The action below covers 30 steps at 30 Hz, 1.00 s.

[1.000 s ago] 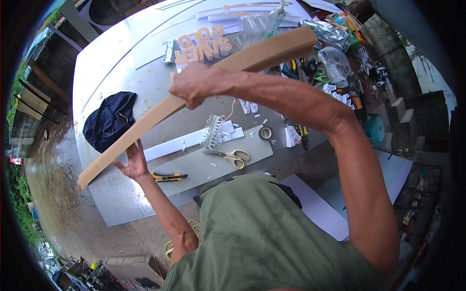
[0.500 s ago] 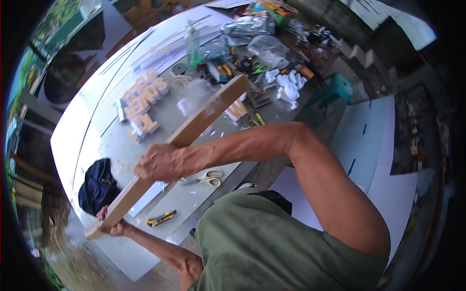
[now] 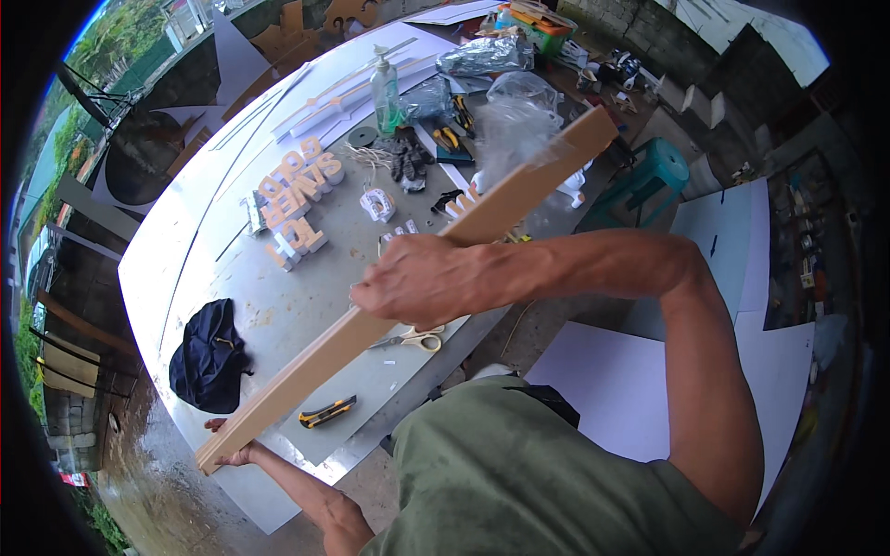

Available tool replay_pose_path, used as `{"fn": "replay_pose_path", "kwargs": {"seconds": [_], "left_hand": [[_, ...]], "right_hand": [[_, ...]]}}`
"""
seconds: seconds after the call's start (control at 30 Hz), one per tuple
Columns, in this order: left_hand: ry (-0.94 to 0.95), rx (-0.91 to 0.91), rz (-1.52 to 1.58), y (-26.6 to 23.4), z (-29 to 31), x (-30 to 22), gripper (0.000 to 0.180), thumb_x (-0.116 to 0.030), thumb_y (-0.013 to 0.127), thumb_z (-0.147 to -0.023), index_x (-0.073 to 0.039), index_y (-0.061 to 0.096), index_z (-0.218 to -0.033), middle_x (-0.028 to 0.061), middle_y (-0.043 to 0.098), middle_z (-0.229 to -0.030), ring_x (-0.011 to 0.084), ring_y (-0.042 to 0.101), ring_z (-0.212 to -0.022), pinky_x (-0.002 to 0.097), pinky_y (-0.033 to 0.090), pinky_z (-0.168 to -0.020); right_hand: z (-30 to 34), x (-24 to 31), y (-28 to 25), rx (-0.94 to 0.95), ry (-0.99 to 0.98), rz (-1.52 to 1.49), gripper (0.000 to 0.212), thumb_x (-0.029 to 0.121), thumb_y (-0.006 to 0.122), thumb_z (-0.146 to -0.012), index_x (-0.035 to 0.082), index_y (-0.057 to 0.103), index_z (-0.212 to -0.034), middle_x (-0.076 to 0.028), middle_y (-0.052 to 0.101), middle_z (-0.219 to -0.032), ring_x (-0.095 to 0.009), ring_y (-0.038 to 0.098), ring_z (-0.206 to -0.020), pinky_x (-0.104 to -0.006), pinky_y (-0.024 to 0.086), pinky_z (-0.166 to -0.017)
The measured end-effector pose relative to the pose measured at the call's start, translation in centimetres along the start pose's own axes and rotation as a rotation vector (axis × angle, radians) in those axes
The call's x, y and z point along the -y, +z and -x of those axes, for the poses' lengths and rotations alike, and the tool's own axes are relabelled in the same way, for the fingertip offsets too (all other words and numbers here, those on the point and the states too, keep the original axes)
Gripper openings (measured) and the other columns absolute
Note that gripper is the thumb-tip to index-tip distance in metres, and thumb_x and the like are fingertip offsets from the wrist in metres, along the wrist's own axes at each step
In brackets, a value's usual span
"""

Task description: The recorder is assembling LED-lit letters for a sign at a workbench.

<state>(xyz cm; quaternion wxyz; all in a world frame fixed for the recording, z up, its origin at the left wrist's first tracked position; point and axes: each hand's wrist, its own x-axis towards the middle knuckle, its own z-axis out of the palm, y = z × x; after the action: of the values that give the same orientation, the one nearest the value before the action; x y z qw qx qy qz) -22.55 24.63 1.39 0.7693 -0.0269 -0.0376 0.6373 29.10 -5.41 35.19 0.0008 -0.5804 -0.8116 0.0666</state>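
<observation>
A long, flat tan board [image 3: 315, 375] slants over the table from lower left to upper right, raised above the tabletop. My left hand [image 3: 243, 454] grips its lower left end, with fingers showing on both sides. My right hand [image 3: 415, 278] is closed around the board near its middle, knuckles up. Under the board and my right wrist lie scissors with pale handles [image 3: 423, 340], partly hidden. A yellow and black utility knife [image 3: 327, 411] rests on the sheet between my arms. Left of the board is a crumpled dark blue cloth [image 3: 208, 361].
Block letters with tan faces [image 3: 295, 208] stand on the grey table [image 3: 269, 296]. Beyond are a pump bottle [image 3: 385, 93], a dark glove [image 3: 408, 157], clear plastic [image 3: 519, 134] and pliers [image 3: 448, 139]. A green stool [image 3: 660, 171] and white sheets [image 3: 603, 375] are at right.
The board has shifted rightward, its far end now farther right. My right hand has moved right and slightly up with it; my left hand has moved slightly right, still at the lower end.
</observation>
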Motion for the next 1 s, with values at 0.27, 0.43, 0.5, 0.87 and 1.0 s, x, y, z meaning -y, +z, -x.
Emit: {"fn": "replay_pose_path", "kwargs": {"seconds": [0.27, 0.43, 0.5, 0.87, 1.0], "left_hand": [[-0.312, -0.029, -0.072, 2.4, 0.2, -2.5, 0.046, -0.025, 0.084, -0.082, 0.000, 0.060, -0.113, 0.0043, 0.061, -0.088, 0.0195, 0.057, -0.089, 0.0348, 0.047, -0.079], [-0.202, -0.108, -0.218, 7.0, -0.4, -2.3, 0.026, -0.018, 0.076, -0.091, -0.002, 0.056, -0.098, 0.0062, 0.058, -0.089, 0.0184, 0.057, -0.087, 0.0339, 0.046, -0.081], [-0.284, -0.053, -0.171, 8.0, -1.3, -2.3, 0.025, -0.015, 0.075, -0.091, -0.004, 0.052, -0.093, 0.0051, 0.054, -0.085, 0.0181, 0.054, -0.083, 0.0341, 0.045, -0.080], [-0.283, 0.131, -0.206, 20.4, -1.3, 4.2, 0.021, -0.003, 0.068, -0.091, -0.006, 0.047, -0.092, 0.0042, 0.045, -0.083, 0.0170, 0.048, -0.074, 0.0333, 0.040, -0.071], [-0.299, 0.185, -0.303, 24.0, 0.0, 7.9, 0.022, -0.006, 0.066, -0.092, -0.008, 0.044, -0.090, 0.0028, 0.042, -0.080, 0.0162, 0.046, -0.073, 0.0319, 0.040, -0.071]], "right_hand": [[3.9, 3.7, 2.6, -0.016, 0.175, -0.024, 0.033, 0.013, 0.076, -0.071, 0.004, 0.056, -0.096, -0.012, 0.065, -0.081, -0.030, 0.070, -0.076, -0.0422, 0.057, -0.064], [6.2, 6.0, 5.6, -0.063, 0.233, -0.067, 0.041, 0.017, 0.079, -0.068, 0.008, 0.056, -0.100, -0.009, 0.061, -0.078, -0.029, 0.069, -0.072, -0.0416, 0.056, -0.063], [7.6, 6.9, 6.1, -0.069, 0.273, -0.082, 0.043, 0.017, 0.080, -0.067, 0.008, 0.056, -0.102, -0.008, 0.061, -0.079, -0.027, 0.068, -0.072, -0.0407, 0.056, -0.064], [15.6, 6.9, 9.9, -0.278, 0.397, -0.125, 0.043, 0.017, 0.080, -0.066, 0.009, 0.057, -0.101, -0.007, 0.058, -0.081, -0.028, 0.068, -0.080, -0.0417, 0.054, -0.064], [19.7, 6.8, 11.6, -0.328, 0.445, -0.146, 0.041, 0.019, 0.080, -0.068, 0.009, 0.057, -0.101, -0.006, 0.059, -0.083, -0.028, 0.068, -0.081, -0.0420, 0.055, -0.066]]}}
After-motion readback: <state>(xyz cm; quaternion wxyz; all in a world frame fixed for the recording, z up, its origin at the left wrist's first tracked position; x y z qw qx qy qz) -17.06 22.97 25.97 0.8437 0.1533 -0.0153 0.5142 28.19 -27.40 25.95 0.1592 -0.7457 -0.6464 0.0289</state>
